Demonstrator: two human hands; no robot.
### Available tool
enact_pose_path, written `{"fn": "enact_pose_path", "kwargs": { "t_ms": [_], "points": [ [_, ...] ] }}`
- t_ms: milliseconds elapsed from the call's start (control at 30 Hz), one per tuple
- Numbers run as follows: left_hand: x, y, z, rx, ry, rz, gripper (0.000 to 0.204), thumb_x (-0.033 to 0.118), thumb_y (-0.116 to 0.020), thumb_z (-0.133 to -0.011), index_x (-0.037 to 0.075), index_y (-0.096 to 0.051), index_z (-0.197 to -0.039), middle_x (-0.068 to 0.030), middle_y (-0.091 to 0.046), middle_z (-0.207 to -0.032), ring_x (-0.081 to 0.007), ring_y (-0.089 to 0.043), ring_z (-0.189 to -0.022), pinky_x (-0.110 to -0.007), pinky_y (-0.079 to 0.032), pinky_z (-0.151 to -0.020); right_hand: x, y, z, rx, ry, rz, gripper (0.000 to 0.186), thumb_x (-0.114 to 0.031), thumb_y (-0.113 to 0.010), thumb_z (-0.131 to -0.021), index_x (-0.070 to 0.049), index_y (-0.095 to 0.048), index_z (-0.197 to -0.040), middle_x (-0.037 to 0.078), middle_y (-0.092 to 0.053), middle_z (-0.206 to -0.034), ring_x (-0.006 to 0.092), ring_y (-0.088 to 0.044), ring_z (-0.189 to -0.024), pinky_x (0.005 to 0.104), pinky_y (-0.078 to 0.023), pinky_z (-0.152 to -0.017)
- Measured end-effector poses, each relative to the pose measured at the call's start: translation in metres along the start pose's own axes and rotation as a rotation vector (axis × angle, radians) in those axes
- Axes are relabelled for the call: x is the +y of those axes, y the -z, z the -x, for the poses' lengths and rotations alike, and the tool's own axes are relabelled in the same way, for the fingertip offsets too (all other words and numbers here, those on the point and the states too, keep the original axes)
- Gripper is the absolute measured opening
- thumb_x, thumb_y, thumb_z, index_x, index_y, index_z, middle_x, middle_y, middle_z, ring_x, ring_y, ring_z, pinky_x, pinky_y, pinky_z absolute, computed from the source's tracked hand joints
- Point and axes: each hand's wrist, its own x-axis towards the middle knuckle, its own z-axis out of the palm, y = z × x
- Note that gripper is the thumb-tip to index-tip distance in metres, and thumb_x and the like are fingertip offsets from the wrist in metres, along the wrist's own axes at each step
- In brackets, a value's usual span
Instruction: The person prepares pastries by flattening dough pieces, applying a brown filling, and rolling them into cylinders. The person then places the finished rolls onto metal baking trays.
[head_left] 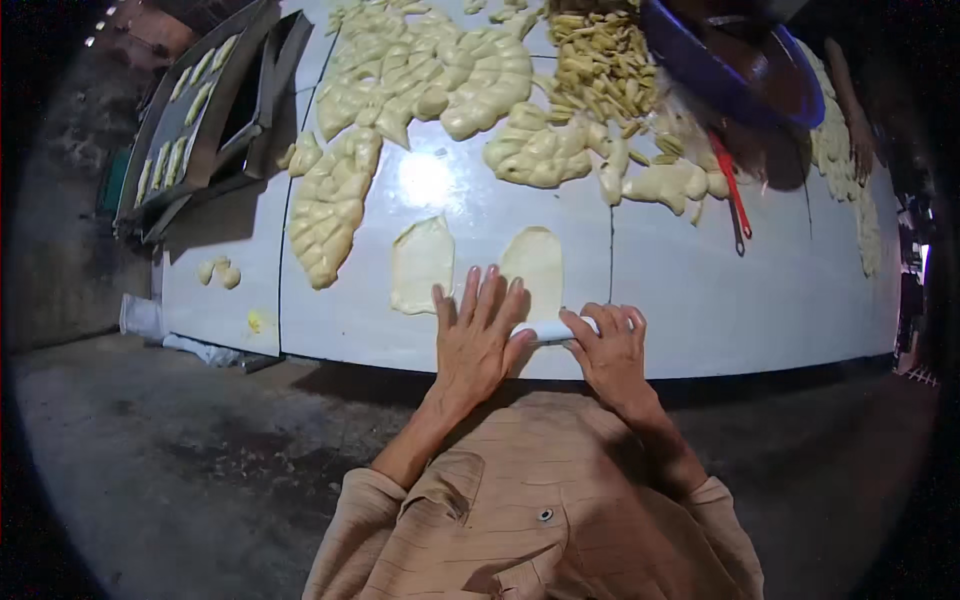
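Two flattened dough sheets lie side by side on the white table: one on the left (418,268), one on the right (532,258). My left hand (473,335) is open, fingers spread flat across the near end between the sheets, its thumb by the end of a thin white rolling pin (548,330). My right hand (610,355) is closed on that pin at the lower edge of the right sheet. Beyond them, a long portioned dough mass (325,210) and a wide cluster of pale dough pieces (430,70) lie on the surface.
Stacked trays (205,135) with dough strips stand left. Small pieces (600,65), a blue basin (805,100) and a red-handled tool (730,175) lie back right. Another person's arm (850,110) rests at far right. The table's front edge (760,370) runs before me.
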Motion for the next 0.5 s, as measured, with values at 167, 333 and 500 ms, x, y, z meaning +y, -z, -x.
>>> {"fn": "enact_pose_path", "kwargs": {
  "t_ms": [167, 333, 500],
  "points": [
    [0.008, 0.018, -0.010, 0.065, 0.033, -0.196, 0.065, 0.045, -0.052, -0.102, 0.009, -0.040, -0.155, -0.0162, -0.030, -0.164, -0.0381, -0.021, -0.154, -0.075, -0.004, -0.116, 0.008, 0.019, -0.023, -0.032, -0.007, -0.100, 0.057, -0.033, -0.071, -0.090, -0.022, -0.056, -0.143, 0.004, -0.060, -0.123, 0.0245, -0.054, -0.119, 0.0518, -0.031, -0.108],
    [-0.020, -0.004, -0.054, 0.026, 0.152, -0.103, 0.064, 0.048, -0.048, -0.103, 0.010, -0.043, -0.154, -0.0155, -0.036, -0.161, -0.0366, -0.026, -0.152, -0.074, -0.008, -0.116, 0.005, 0.004, -0.064, -0.056, -0.113, 0.075, 0.059, -0.042, -0.061, -0.097, -0.017, -0.049, -0.149, 0.011, -0.042, -0.156, 0.0308, -0.039, -0.142, 0.0603, -0.021, -0.117],
    [-0.038, -0.008, -0.112, 0.106, 0.175, -0.125, 0.059, 0.042, -0.045, -0.105, 0.013, -0.039, -0.156, -0.0211, -0.036, -0.160, -0.0398, -0.027, -0.151, -0.074, -0.009, -0.115, 0.025, -0.012, -0.107, -0.060, -0.260, 0.178, 0.064, -0.048, -0.055, -0.099, -0.018, -0.043, -0.154, 0.015, -0.026, -0.165, 0.0351, -0.021, -0.154, 0.0726, -0.010, -0.116]
  ]
}}
